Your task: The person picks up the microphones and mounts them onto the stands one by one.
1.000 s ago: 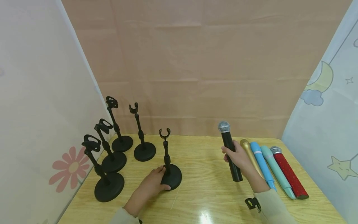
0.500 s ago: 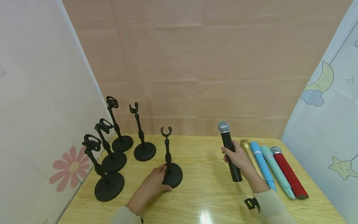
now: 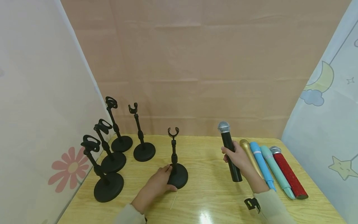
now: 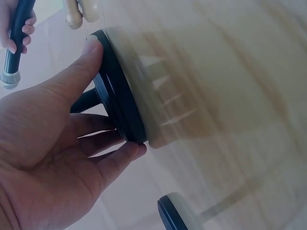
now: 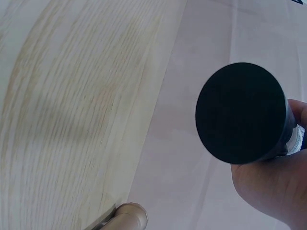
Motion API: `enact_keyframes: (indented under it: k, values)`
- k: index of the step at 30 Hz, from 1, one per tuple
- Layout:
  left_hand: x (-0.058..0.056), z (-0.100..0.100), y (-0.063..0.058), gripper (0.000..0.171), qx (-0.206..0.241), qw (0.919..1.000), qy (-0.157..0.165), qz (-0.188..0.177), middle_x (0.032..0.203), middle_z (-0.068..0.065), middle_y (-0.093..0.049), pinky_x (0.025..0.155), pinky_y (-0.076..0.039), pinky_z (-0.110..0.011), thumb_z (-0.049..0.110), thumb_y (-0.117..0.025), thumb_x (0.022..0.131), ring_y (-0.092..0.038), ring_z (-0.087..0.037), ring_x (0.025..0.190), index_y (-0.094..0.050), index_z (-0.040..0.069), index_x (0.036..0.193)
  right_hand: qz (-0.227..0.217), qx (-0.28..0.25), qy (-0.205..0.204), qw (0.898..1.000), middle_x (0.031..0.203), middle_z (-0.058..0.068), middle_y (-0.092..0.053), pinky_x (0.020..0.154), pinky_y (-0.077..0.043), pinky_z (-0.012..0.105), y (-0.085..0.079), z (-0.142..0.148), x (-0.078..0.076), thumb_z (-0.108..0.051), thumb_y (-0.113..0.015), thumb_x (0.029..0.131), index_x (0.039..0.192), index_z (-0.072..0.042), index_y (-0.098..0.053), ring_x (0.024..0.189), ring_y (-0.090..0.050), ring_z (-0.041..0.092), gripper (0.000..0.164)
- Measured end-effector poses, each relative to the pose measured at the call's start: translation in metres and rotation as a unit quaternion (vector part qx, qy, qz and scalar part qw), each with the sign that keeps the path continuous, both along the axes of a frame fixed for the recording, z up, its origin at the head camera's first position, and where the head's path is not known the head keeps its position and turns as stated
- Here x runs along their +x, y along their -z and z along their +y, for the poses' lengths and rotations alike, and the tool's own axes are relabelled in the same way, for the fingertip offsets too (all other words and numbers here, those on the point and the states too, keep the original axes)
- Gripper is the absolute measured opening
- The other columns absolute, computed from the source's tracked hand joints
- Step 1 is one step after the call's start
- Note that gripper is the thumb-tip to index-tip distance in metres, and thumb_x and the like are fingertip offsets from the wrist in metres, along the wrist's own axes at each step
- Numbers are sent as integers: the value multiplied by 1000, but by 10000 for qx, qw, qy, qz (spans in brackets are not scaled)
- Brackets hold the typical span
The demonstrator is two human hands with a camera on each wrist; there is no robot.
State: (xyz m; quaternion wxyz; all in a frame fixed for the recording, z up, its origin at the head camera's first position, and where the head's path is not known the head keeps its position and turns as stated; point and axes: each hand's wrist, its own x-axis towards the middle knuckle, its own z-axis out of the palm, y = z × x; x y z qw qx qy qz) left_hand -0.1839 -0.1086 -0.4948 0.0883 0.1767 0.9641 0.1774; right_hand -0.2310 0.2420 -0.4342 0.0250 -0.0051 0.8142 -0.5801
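My left hand (image 3: 158,183) grips the round base of a black microphone stand (image 3: 179,176), whose forked clip at the top holds nothing. In the left wrist view, the thumb and fingers (image 4: 115,160) span opposite edges of the base (image 4: 115,91); whether it touches the table is hard to tell. My right hand (image 3: 238,156) is wrapped around the handle of a black microphone (image 3: 235,169) with a silver mesh head, held tilted above the table with the head up and away. The right wrist view shows the microphone's flat black end (image 5: 240,112) close up.
Several other black microphone stands (image 3: 109,186) stand at the table's left. On the right lie a gold microphone (image 3: 250,154), a blue one (image 3: 263,163), a mint-green one (image 3: 278,172) and a red one (image 3: 291,174). A brown backdrop (image 3: 179,77) rises behind the table (image 3: 207,193).
My left hand and the microphone stand have shifted to the right across the table. The right hand and the black microphone stay almost where they were.
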Motion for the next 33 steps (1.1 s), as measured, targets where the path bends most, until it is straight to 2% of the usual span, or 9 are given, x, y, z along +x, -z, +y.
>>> enact_keyframes:
  k: [8,16,21,27,33]
  values:
    - [2,10,-4,90,-72,9999,51,-93,156,-18,-43,107,-45,-53,52,-76,83,-46,-43,138,-45,1,151,39,6,-17,10000,100,13,-62,76,-58,42,-4,-3,1,-33,-62,102,133,1,-40,74,-65,19,51]
    - [6,19,-8,84,-102,9998,138,-83,155,-17,-44,106,-47,-49,49,-73,87,-47,-38,138,-47,2,151,127,-82,-81,9999,99,12,-62,72,-57,35,-13,-10,3,-31,-62,103,132,2,-40,73,-65,19,49]
    - [7,25,-8,79,-167,9995,258,5,153,-17,-45,104,-49,-48,48,-70,89,-49,-38,136,-48,2,150,169,-105,-112,9997,98,9,-62,72,-56,34,-17,-14,4,-29,-61,103,134,1,-39,73,-65,18,48]
    - [7,31,-7,76,-32,9998,199,-4,151,-16,-47,104,-50,-48,46,-71,90,-50,-38,134,-50,2,148,283,-169,-157,9993,95,6,-62,72,-58,38,-21,-18,4,-26,-62,103,132,-1,-41,71,-65,18,43]
    - [8,35,-7,78,-40,9997,224,35,151,-15,-47,104,-49,-47,46,-72,89,-51,-37,133,-49,2,149,427,-199,-137,9988,93,7,-62,71,-57,35,-24,-21,5,-26,-64,102,133,-1,-40,71,-65,17,46]
